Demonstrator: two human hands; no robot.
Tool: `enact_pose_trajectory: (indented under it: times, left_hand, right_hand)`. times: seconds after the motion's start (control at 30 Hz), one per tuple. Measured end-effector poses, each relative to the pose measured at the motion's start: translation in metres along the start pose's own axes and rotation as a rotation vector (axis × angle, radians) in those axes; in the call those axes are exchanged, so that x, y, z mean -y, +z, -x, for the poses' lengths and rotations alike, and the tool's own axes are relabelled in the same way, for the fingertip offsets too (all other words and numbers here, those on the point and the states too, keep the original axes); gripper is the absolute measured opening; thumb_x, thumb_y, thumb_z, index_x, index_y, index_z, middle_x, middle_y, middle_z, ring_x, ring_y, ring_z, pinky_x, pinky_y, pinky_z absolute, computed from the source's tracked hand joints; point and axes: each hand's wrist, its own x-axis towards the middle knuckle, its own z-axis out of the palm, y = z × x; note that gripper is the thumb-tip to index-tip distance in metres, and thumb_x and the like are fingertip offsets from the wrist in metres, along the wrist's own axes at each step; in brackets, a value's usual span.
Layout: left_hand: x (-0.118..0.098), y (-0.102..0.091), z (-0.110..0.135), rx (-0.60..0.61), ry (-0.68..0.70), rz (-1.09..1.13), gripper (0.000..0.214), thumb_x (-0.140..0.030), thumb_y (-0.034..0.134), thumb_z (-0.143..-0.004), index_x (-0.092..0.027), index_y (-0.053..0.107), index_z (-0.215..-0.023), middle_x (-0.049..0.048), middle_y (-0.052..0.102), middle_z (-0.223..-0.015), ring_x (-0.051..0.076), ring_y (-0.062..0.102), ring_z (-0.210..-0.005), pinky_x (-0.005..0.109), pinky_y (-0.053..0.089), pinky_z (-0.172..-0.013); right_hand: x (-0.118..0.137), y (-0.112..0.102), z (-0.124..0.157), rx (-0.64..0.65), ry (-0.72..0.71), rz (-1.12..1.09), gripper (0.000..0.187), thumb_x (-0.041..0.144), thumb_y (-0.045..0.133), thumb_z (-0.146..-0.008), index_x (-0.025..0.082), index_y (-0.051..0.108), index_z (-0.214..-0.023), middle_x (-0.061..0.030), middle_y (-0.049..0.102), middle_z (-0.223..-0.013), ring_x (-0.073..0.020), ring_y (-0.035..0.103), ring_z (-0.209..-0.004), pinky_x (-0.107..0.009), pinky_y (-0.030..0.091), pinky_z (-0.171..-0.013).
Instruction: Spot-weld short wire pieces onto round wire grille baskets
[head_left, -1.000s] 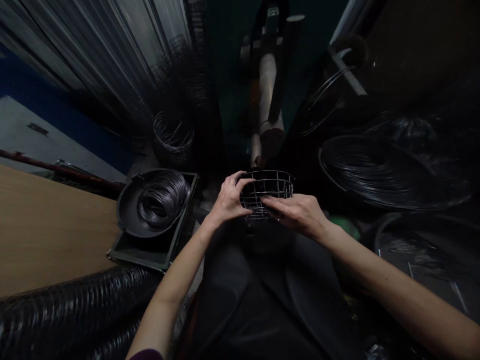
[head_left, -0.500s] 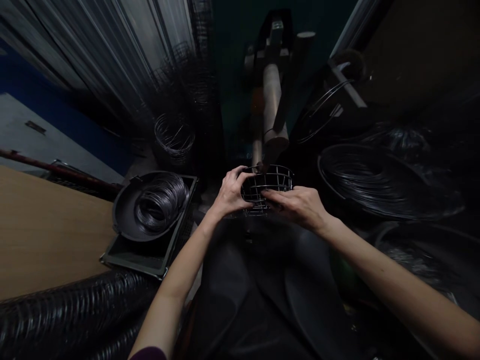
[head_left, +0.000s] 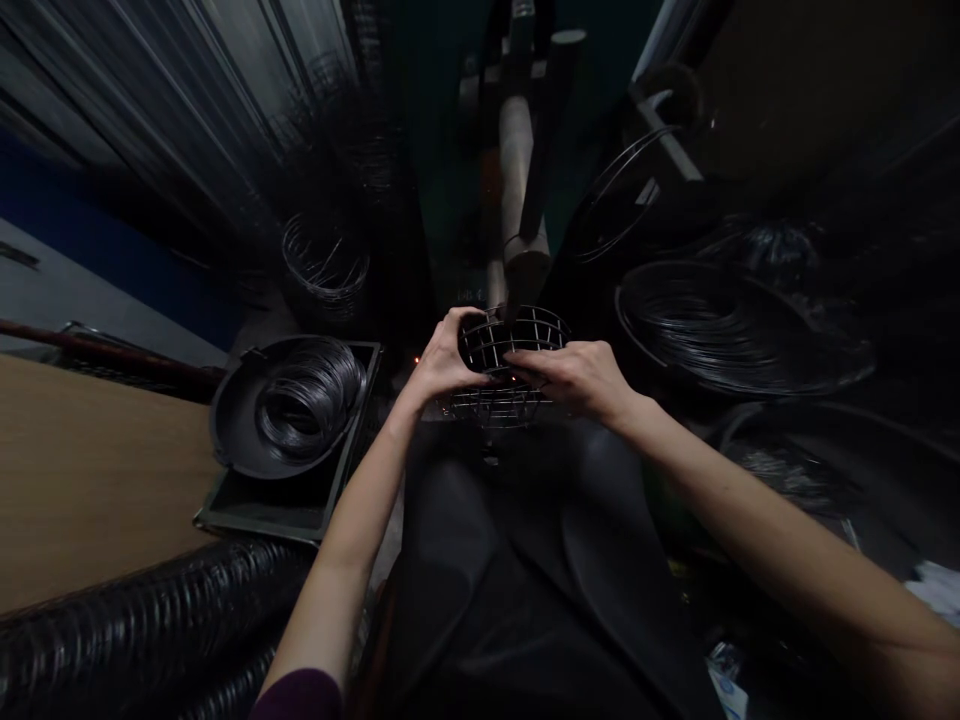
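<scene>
A round wire basket (head_left: pixel 517 345) of dark metal rods sits between my hands, under the tip of a machine's thick cylindrical arm (head_left: pixel 517 170). My left hand (head_left: pixel 442 360) grips its left side, thumb low and fingers over the upper rim. On the right, my right hand (head_left: pixel 581 378) is closed on the near wall, with its fingers reaching across the rods. Small orange sparks show at the left wrist and by the right fingertips. Where the machine's tip meets the wire is partly hidden by the basket and the dark.
To the left, a dark basin (head_left: pixel 232 425) holding a wire coil (head_left: pixel 307 400) rests on a crate (head_left: pixel 262 520). Stacked wire rings (head_left: pixel 150 620) lie lower left. At right are a basin of wire rings (head_left: pixel 697 330) and another basin with small wire pieces (head_left: pixel 780 470).
The basket has tilted and turned slightly between my hands, and sparks have appeared. The whole view has shifted, so the surroundings sit a little further left and up.
</scene>
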Motion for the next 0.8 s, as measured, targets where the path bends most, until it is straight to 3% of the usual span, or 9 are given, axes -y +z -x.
enact_pose_trajectory:
  times: [0.17, 0.3, 0.4, 0.67, 0.8]
  left_hand:
    - [0.014, 0.002, -0.018, -0.034, 0.009, 0.039, 0.087, -0.034, 0.091, -0.050, -0.022, 0.045, -0.123, 0.0093, 0.055, -0.122, 0.029, 0.058, -0.115, 0.044, 0.048, -0.101]
    - [0.020, 0.005, -0.024, -0.070, 0.071, 0.030, 0.088, -0.033, 0.092, -0.048, -0.022, 0.045, -0.122, 0.0104, 0.055, -0.123, 0.030, 0.058, -0.115, 0.046, 0.048, -0.102]
    - [0.024, 0.004, -0.028, -0.071, 0.096, 0.049, 0.086, -0.027, 0.089, -0.050, -0.022, 0.044, -0.124, 0.0096, 0.055, -0.123, 0.028, 0.058, -0.115, 0.044, 0.049, -0.102]
    - [0.036, -0.001, -0.058, -0.083, 0.087, 0.024, 0.090, -0.029, 0.093, -0.049, -0.021, 0.044, -0.124, 0.0097, 0.057, -0.121, 0.028, 0.059, -0.117, 0.045, 0.049, -0.104]
    - [0.052, -0.001, -0.051, -0.074, 0.102, 0.020, 0.102, -0.041, 0.094, -0.053, -0.024, 0.037, -0.137, 0.0125, 0.049, -0.137, 0.029, 0.052, -0.130, 0.048, 0.044, -0.111]
  right_hand:
    - [-0.007, 0.010, -0.010, -0.096, 0.053, 0.034, 0.029, 0.039, 0.054, -0.097, 0.032, 0.074, -0.118, 0.0012, 0.076, -0.103, -0.0133, 0.066, -0.068, -0.026, 0.034, -0.055]
    - [-0.008, 0.018, -0.001, -0.245, 0.130, -0.089, 0.027, 0.036, 0.053, -0.098, 0.028, 0.075, -0.112, -0.0018, 0.073, -0.111, -0.0132, 0.067, -0.084, -0.023, 0.040, -0.061]
    - [-0.009, 0.022, 0.002, -0.324, 0.241, -0.176, 0.024, 0.038, 0.058, -0.094, 0.022, 0.075, -0.100, -0.0059, 0.070, -0.103, -0.0144, 0.064, -0.082, -0.023, 0.039, -0.061]
    - [-0.019, 0.024, -0.033, -0.294, 0.350, -0.262, 0.021, 0.038, 0.065, -0.087, 0.019, 0.073, -0.093, -0.0064, 0.061, -0.091, -0.0155, 0.055, -0.072, -0.027, 0.038, -0.060]
    - [-0.029, 0.005, -0.008, -0.365, 0.390, -0.281, 0.034, 0.044, 0.051, -0.096, 0.018, 0.072, -0.100, -0.0090, 0.058, -0.092, -0.0187, 0.056, -0.079, -0.032, 0.045, -0.071]
